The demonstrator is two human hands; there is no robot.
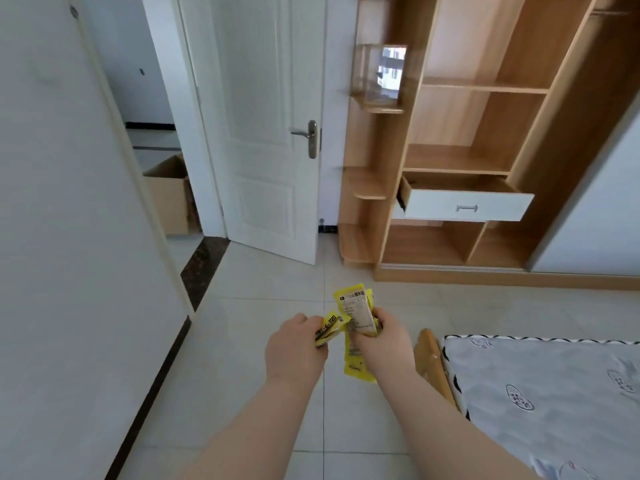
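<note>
Wardrobe shelving [485,150] fills the far wall, beside a white door [263,133] standing ajar. Nearer, a patterned mattress [554,393] lies at the person's right. One white drawer [464,204] in the wardrobe is pulled out. Over the tiled floor [242,323], the right hand [384,341] clutches a bunch of yellow packets [356,313] upright; the left hand [294,348] pinches a single packet [329,329] just beside it.
</note>
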